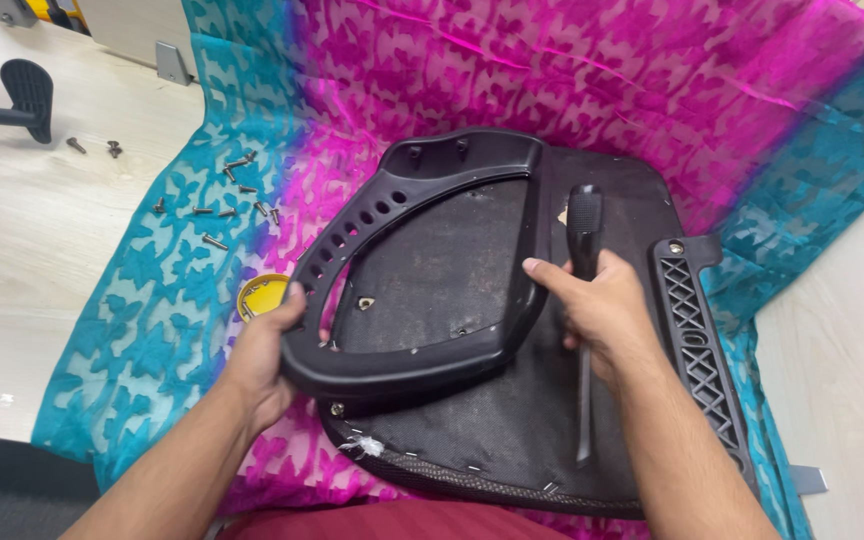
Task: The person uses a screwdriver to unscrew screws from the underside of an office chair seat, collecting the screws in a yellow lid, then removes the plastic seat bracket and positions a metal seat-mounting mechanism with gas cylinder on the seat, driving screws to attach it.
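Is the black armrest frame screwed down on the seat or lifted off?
Lifted: the left hand tilts the armrest frame above the seat base.

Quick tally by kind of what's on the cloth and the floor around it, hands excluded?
Loose screws, as far as I can tell: 12, with 10 on the cloth and 2 on the floor
Black armrests: 3
Seat pan: 1
Screwdriver: 1
Yellow round thing: 1
Patterned cloth: 1
Total: 19

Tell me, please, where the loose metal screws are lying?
The loose metal screws lie scattered on the blue patterned cloth, left of the black plastic armrest.
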